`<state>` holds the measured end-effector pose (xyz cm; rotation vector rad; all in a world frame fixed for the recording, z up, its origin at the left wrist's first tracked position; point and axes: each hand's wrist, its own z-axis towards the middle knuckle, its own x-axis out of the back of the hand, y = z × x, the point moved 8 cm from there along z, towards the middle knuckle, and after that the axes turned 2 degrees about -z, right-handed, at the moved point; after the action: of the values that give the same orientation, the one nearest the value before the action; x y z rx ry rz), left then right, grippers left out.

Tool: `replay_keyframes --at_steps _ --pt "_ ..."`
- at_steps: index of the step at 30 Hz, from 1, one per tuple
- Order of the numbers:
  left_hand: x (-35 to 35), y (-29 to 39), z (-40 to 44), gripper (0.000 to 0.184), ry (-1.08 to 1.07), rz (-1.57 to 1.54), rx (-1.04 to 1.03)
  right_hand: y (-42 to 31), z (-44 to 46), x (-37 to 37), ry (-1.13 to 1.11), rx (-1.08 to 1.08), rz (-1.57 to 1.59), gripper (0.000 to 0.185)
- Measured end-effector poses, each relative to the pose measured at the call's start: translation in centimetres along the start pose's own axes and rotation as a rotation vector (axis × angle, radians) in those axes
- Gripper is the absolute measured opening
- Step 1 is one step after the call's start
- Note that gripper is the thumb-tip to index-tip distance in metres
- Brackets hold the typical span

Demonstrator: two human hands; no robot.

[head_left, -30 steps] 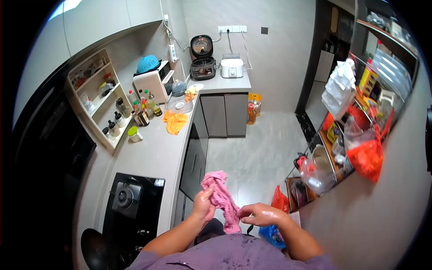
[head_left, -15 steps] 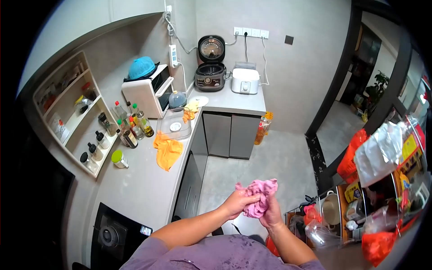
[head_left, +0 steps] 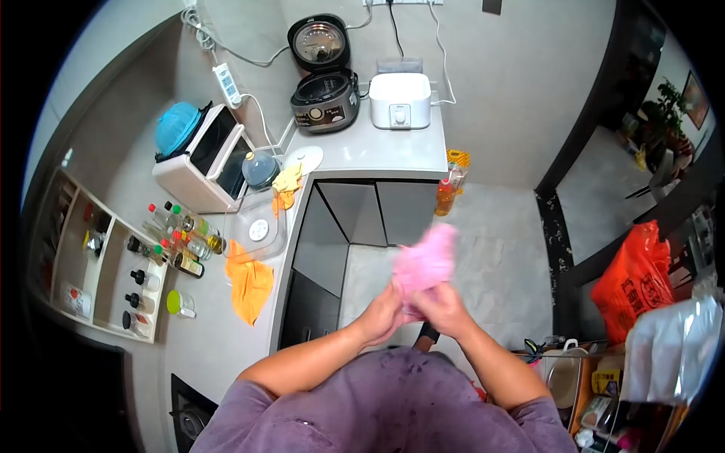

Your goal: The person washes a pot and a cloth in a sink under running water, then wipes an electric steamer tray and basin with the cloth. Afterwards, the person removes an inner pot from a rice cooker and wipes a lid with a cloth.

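A pink cloth (head_left: pixel 427 260) is held up in front of my body over the floor, its upper part loose and smeared by motion. My left hand (head_left: pixel 381 313) is closed on its lower left edge. Close beside it, my right hand (head_left: pixel 443 308) grips the lower right edge, fingers wrapped around the fabric. The cloth's lowest part is partly hidden by my hands.
Left, the counter (head_left: pixel 219 340) bears an orange cloth (head_left: pixel 251 287), a clear plastic box (head_left: pixel 257 226), several bottles (head_left: pixel 185 234) and a green-lidded jar (head_left: pixel 180 303). An open rice cooker (head_left: pixel 325 102) stands beside a white appliance (head_left: pixel 400 102). A red bag (head_left: pixel 634 283) hangs right.
The pink cloth has gone from a bunched wad between my hands to a looser piece raised above them. My view has tilted down and shifted.
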<state>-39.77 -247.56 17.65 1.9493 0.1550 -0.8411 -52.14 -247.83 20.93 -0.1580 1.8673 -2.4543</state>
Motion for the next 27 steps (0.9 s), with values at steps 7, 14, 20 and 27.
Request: replay_keyframes --at_steps 7,14,20,27 --pt "0.3 5.9 11.6 0.058 0.051 -0.238 -0.007 -5.0 11.6 5.0 -0.178 0.191 -0.133 0.022" --pt "4.7 4.9 20.6 0.046 0.137 -0.186 0.154 11.8 21.6 3.2 -0.359 -0.533 0.32 0.044" --pt "7.8 9.8 30.8 0.058 0.073 -0.193 0.202 7.5 30.6 6.6 -0.008 0.298 -0.599 0.051" --pt "11.0 13.7 41.5 0.073 -0.306 0.201 0.504 22.8 42.5 20.0 0.234 -0.541 -0.261 0.03"
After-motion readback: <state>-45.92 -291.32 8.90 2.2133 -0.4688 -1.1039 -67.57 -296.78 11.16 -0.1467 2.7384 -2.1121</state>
